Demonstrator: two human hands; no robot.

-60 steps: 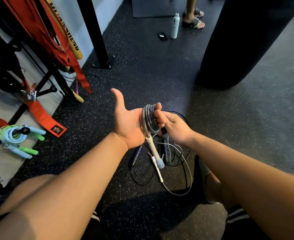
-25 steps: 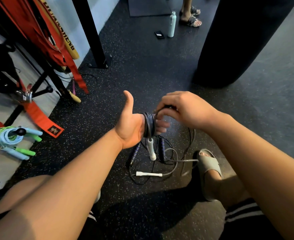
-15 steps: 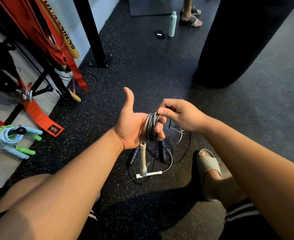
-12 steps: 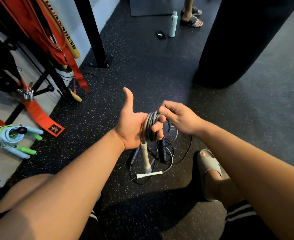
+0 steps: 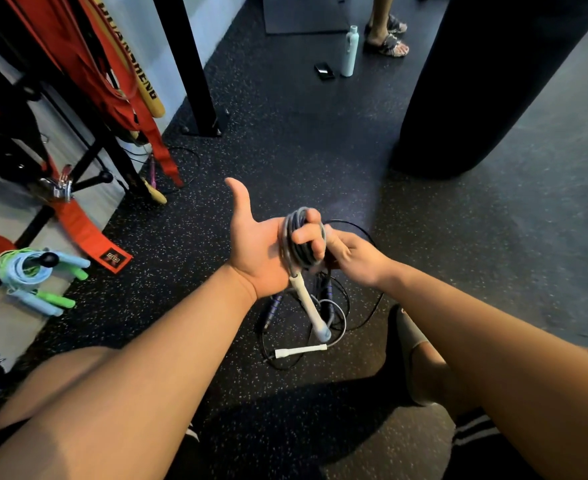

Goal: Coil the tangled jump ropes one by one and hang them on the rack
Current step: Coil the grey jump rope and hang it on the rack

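Head view, looking down. The left hand [image 5: 261, 244] was held palm up with the thumb raised. Its grip was closed, the fingers [image 5: 308, 233] curled round the grey jump rope [image 5: 294, 251], which was wound in several turns about those fingers. One white handle [image 5: 308, 306] with a pale blue end cap hung from the bottom of the coil. The right hand [image 5: 353, 259] lay just beside the coil on its right. Its grip was also closed, with thumb and fingers bent onto the cord where they met the left fingertips. A loose grey length ran down to the floor [image 5: 320, 161], where the second white handle [image 5: 301, 351] lay flat. Tangled with it on the floor was a black jump rope [image 5: 361, 230] with purple handles [image 5: 273, 306]. At left stood the rack [image 5: 93, 168], one peg carrying a coiled blue and green jump rope [image 5: 26, 275] and red straps [image 5: 88, 233] hanging beside it. A black punching bag [image 5: 493, 81] stood at upper right, well apart from a pale bottle [image 5: 349, 51] and a phone [image 5: 324, 71] on the floor.
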